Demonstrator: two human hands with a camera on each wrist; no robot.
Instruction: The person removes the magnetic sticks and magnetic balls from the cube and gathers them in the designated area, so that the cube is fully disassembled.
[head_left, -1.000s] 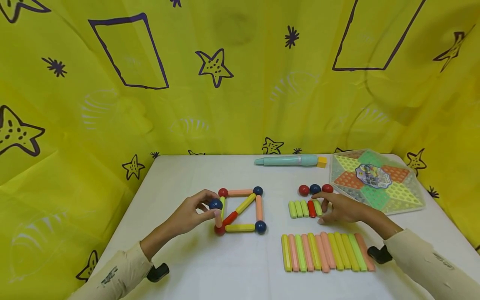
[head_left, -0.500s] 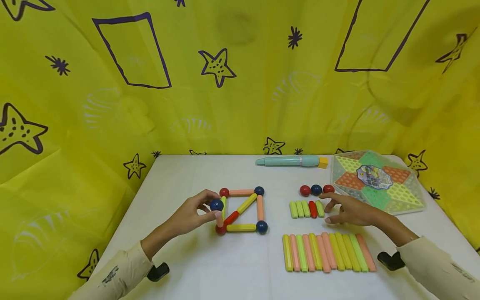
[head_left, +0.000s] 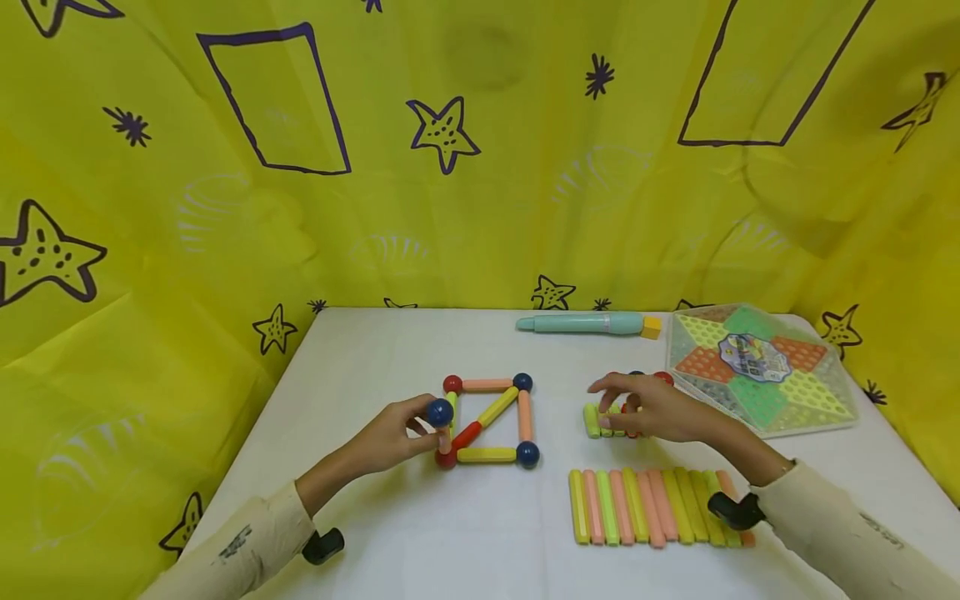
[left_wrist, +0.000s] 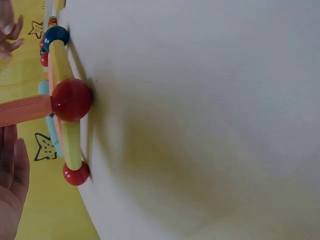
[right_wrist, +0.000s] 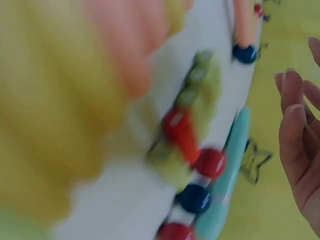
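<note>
A person's left hand (head_left: 397, 433), just left of centre in the frame, pinches an upright pink stick (head_left: 445, 442) near its top, thumb and fingers curled close below the navy ball (head_left: 440, 412) that caps it. The stick's foot meets a red ball (head_left: 447, 459) at the lower left corner of a flat square frame (head_left: 487, 455) built of coloured sticks and balls, lying on a white table (head_left: 442, 533). A red stick (head_left: 467, 434) and a yellow stick (head_left: 498, 406) form its diagonal, running to the navy ball at the upper right corner.

At centre right, the right hand (head_left: 667, 408) hovers with fingers loosely bent, thumb and forefinger well parted and nothing in its grasp, over a row of short sticks (head_left: 592, 421), green but for one red. Behind it sits a line of loose balls (head_left: 664, 378), two red and one navy, partly hidden in the head view but plain from the right wrist.

Long sticks (head_left: 637, 506) in yellow, pink and green lie side by side at lower right. Beyond, a turquoise pen-shaped object (head_left: 585, 323) rests near the table's far edge, left of a translucent patterned case (head_left: 750, 400), before a yellow curtain (head_left: 510, 208) printed with stars.
</note>
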